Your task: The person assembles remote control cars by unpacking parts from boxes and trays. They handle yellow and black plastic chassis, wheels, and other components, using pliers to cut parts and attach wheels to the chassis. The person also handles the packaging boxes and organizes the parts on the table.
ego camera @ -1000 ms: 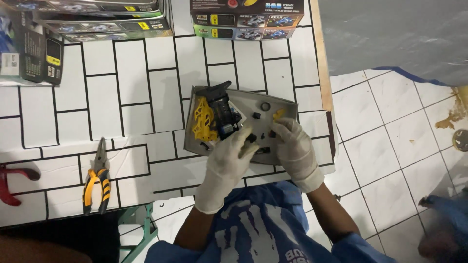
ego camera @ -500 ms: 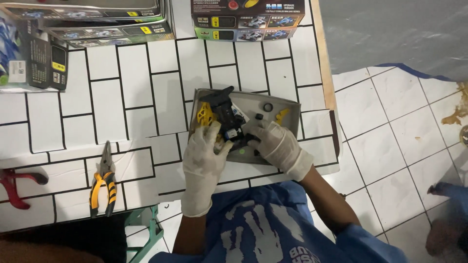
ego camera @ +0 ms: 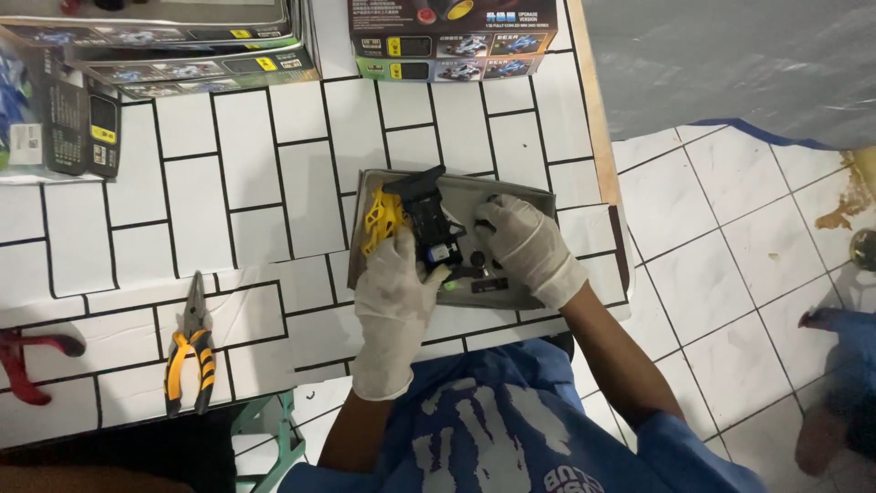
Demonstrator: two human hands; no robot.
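Note:
Both my hands wear white gloves and work over a shallow grey tray (ego camera: 534, 203) on the white tiled table. My left hand (ego camera: 394, 292) grips the near end of a black toy car chassis (ego camera: 429, 215) that rests in the tray. A yellow plastic parts frame (ego camera: 381, 219) lies at the tray's left side, just above my left hand. My right hand (ego camera: 522, 245) reaches down into the tray's right half, fingers curled over small black parts (ego camera: 485, 285); whether it pinches one is hidden.
Yellow-handled pliers (ego camera: 191, 345) lie at the table's front left, with a red-handled tool (ego camera: 32, 361) further left. Printed toy boxes (ego camera: 452, 36) stand along the back edge, and another box (ego camera: 64, 128) at far left. Tiled floor lies to the right; a green stool (ego camera: 274, 438) stands below.
My left hand slid to the chassis's near end and now holds it. My right hand moved up from the tray's front edge into its right half. The view shifted slightly.

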